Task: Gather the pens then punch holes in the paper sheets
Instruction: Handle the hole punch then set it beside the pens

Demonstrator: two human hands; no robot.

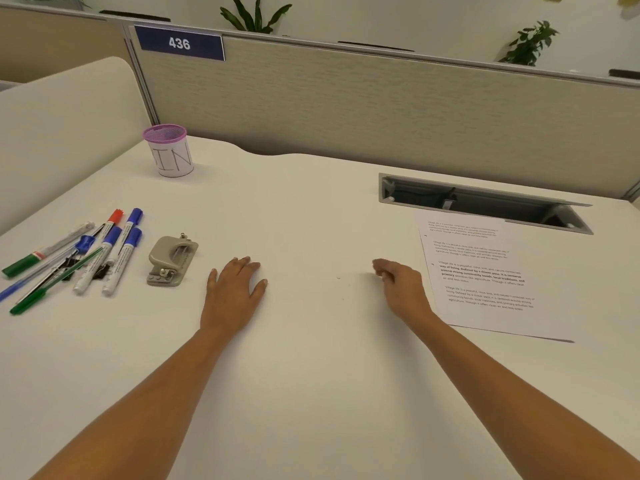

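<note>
Counted five markers (121, 263) at left of tabletop (311, 209): three blue caps, one red, one green; thin pens (34, 294) overlapping, uncountable. Logged one hole punch (171, 259) just right of them, paper sheets (485, 271) at right. Found left grip (235, 289) flat, fingers straight; right grip (401, 285) loosely curled, empty.

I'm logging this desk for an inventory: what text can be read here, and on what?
"436": blue sign on the partition.
"IN", perhaps "BIN": paper label on the purple mesh cup.
"Village life is a peaceful": paper sheets; the rest too small.
Markers: print too blurred to read.
</note>
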